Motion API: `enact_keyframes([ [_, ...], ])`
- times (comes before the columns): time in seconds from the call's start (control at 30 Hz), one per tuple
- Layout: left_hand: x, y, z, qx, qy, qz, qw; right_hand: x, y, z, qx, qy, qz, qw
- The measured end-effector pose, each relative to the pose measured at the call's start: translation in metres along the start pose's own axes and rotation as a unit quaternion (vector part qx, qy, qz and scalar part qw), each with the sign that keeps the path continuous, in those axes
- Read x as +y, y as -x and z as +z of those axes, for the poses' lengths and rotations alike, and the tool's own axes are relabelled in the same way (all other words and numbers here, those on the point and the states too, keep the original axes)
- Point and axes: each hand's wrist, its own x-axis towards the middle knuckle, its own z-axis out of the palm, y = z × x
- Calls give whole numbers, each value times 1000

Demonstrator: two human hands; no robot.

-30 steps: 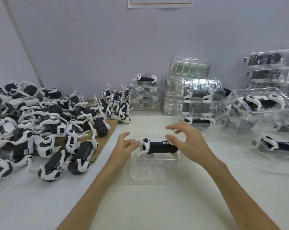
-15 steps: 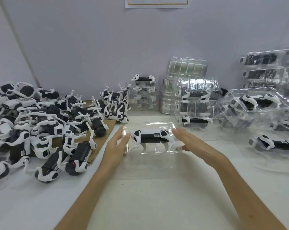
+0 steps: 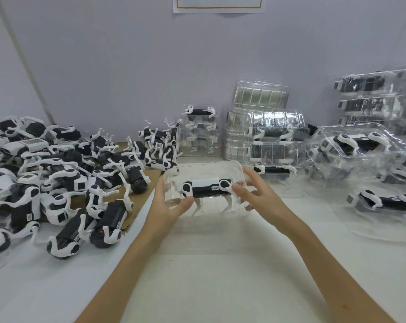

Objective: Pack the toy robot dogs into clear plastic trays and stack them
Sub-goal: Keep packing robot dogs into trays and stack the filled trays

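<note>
A clear plastic tray (image 3: 204, 167) is lifted above the white table at centre, tilted toward me. Inside it lies one black-and-white toy robot dog (image 3: 206, 188), its legs pointing down. My left hand (image 3: 168, 203) grips the tray's left end, thumb over the near rim. My right hand (image 3: 259, 194) holds the right end, fingers curled round the edge beside the dog's rear leg. A large heap of loose robot dogs (image 3: 57, 173) covers the left of the table.
Stacks of filled and empty clear trays (image 3: 267, 127) stand at the back centre, with more filled trays (image 3: 360, 145) at the right. One packed dog in a tray (image 3: 383, 202) lies flat at the right. A cardboard sheet (image 3: 150, 178) lies under the heap.
Both hands closed on the tray's ends and lifted it off the table, raising and tilting it toward me with the dog inside.
</note>
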Motion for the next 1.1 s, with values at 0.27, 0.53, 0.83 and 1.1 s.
enact_keyframes([
  [0.27, 4, 1, -2, 20, -35, 29, 999, 7, -2, 5, 40, 7, -1, 999],
  [0.53, 0, 0, 1, 37, -73, 7, 997, 1, 3, 15, 73, 19, -16, 997],
  [0.83, 3, -1, 0, -13, 42, -25, 999, -4, 2, 16, 30, -67, 0, 997],
  [1.1, 5, -1, -2, -10, 80, -42, 996, -10, 5, 15, 50, -91, -2, 995],
])
